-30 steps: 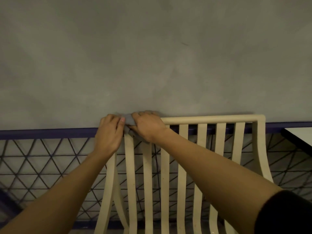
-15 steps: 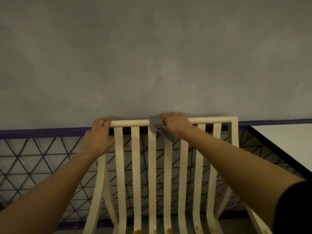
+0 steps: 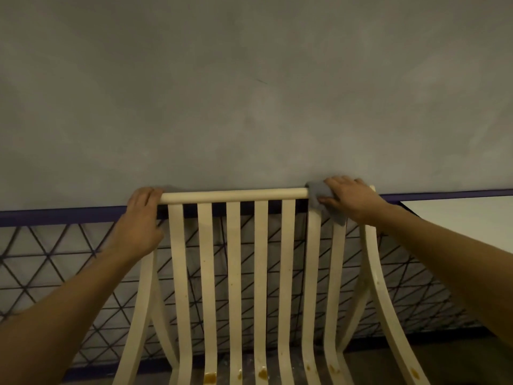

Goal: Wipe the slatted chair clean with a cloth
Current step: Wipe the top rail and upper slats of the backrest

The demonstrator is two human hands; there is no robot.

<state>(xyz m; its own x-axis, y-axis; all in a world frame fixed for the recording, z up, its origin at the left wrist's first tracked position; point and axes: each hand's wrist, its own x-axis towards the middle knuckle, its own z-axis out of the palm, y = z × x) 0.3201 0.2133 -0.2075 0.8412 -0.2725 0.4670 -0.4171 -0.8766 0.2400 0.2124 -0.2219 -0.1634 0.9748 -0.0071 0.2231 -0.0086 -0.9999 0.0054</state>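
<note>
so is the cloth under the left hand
No, the grey cloth sits under the right hand at the right end of the top rail; the left hand grips the bare left end.

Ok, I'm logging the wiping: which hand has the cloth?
The right hand, holding the grey cloth on the right end of the top rail. The left hand grips the bare left end without cloth.

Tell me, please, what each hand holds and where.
The left hand grips the chair by the left end of its top rail; the right hand holds the cloth, wrapped over the rail's right end.
</note>
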